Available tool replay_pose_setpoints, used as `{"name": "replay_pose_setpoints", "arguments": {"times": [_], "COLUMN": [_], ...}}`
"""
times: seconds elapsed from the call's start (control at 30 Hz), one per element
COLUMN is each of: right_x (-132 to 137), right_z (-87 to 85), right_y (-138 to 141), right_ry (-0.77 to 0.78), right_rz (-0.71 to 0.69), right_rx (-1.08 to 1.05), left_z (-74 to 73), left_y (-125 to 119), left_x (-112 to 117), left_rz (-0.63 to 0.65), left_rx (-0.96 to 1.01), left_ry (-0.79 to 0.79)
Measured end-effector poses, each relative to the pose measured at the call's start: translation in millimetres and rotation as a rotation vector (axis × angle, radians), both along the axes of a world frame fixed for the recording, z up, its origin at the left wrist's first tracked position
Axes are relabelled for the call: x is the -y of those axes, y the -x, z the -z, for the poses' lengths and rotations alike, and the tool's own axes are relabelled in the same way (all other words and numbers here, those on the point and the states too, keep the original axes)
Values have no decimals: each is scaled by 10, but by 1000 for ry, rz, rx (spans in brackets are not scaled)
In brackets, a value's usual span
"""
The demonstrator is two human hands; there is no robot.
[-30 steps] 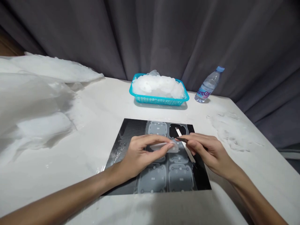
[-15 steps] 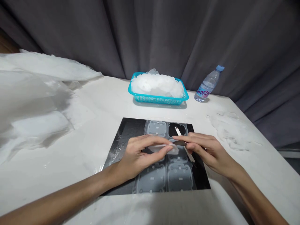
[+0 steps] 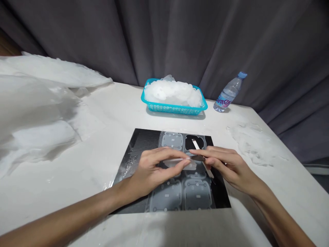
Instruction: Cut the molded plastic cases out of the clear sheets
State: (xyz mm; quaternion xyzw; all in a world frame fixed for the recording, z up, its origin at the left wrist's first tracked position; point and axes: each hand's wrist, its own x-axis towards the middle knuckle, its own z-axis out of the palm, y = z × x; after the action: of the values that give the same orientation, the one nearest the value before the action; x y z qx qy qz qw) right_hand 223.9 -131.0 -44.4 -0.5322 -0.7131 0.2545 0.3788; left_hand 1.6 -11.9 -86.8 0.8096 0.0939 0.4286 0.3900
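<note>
Over the black sheet (image 3: 221,192), my left hand (image 3: 156,166) pinches a thin translucent white piece (image 3: 189,165) by its edge between thumb and fingertips. My right hand (image 3: 231,168) is closed on a small knife-like tool with a dark, pointed blade (image 3: 197,157). The blade's tip meets the edge of the piece at my left fingertips. A narrow silvery strip (image 3: 195,144) slants under my right fingers, its lower end on the black sheet. Translucent moulded panels (image 3: 197,195) with rounded outlines lie on the sheet; one outline at the upper right shows black inside.
A turquoise basket (image 3: 177,109) heaped with translucent white pieces (image 3: 172,92) stands at the back. To its right is a water bottle (image 3: 227,96). Clear scraps (image 3: 254,142) lie on the right of the white table (image 3: 115,116), and plastic bags (image 3: 38,103) on the left.
The piece in my left hand has turned, so its edge now faces the blade more thinly. Both hands stay in nearly the same place.
</note>
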Motion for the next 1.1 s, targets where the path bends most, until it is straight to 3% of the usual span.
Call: {"name": "replay_pose_setpoints", "arguments": {"times": [1.1], "right_x": [23], "right_z": [-31], "right_y": [25], "right_ry": [-4], "right_rz": [3], "right_rx": [44], "left_z": [-10], "left_y": [-14], "left_x": [-17], "left_rz": [13], "left_rx": [-14], "left_ry": [-2]}}
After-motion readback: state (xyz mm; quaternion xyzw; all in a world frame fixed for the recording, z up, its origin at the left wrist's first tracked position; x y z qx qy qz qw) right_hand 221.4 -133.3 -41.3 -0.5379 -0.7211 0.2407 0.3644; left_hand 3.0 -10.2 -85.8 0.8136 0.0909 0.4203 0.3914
